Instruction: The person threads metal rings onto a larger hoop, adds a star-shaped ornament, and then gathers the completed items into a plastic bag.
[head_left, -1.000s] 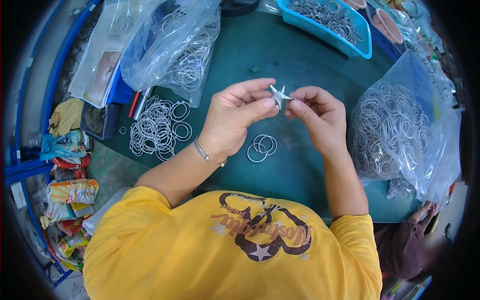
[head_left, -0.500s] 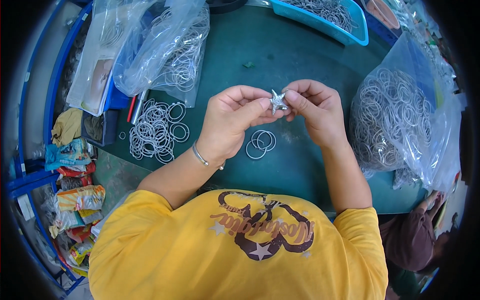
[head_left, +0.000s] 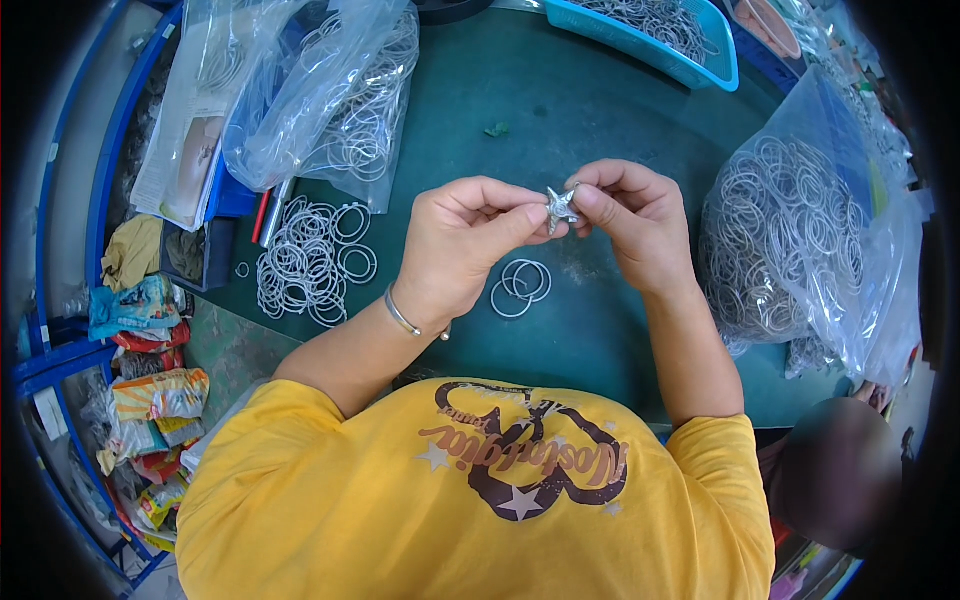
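Observation:
Between my hands, above the green table [head_left: 470, 110], is a small silver star-shaped metal piece [head_left: 562, 205]. My left hand [head_left: 470, 232] pinches its left side between thumb and fingers. From the other side, my right hand [head_left: 630, 215] pinches at its upper right point; whether a small ring is also in those fingertips cannot be made out. A few loose silver rings [head_left: 521, 288] lie overlapping on the table just below my hands. Farther left is a loose pile of similar rings [head_left: 305, 265].
Clear bags of rings stand at the upper left [head_left: 365, 130] and right [head_left: 780, 240]. A turquoise basket [head_left: 728, 65] of metal parts sits at the far edge. A red pen [head_left: 261, 216] lies by the pile. Another person [head_left: 835, 475] is at the lower right.
The star piece has turned and tilted slightly between my fingers, shifting a little to the right. My hands stay in nearly the same place. The person at the lower right has moved.

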